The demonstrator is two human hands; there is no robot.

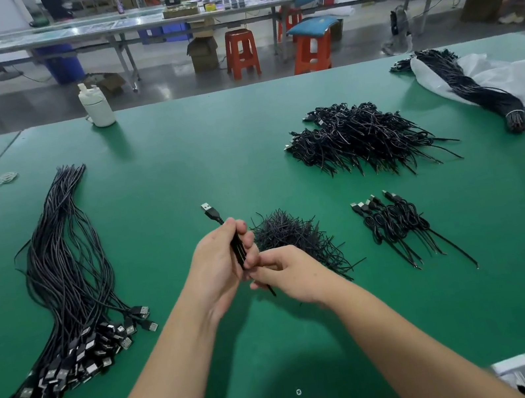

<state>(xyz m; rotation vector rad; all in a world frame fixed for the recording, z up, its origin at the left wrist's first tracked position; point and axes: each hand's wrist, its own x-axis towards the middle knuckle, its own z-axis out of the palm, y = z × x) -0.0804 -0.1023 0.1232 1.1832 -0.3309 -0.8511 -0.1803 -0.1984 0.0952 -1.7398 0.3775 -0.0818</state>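
My left hand (220, 265) grips a folded black USB cable (238, 249) above the middle of the green table (179, 164). Its USB plug (209, 210) sticks up and away past my fingers. My right hand (293, 275) pinches the cable's lower part, and a short black end pokes out below that hand. Just behind my hands lies a small heap of black twist ties (289, 234).
A long bundle of straight USB cables (70, 283) lies at the left. Several tied cables (393, 222) lie at the right, a bigger pile of tied cables (358, 137) behind them. A banded bundle (475, 90) rests on a white bag at far right. A white bottle (96, 105) stands at the far edge.
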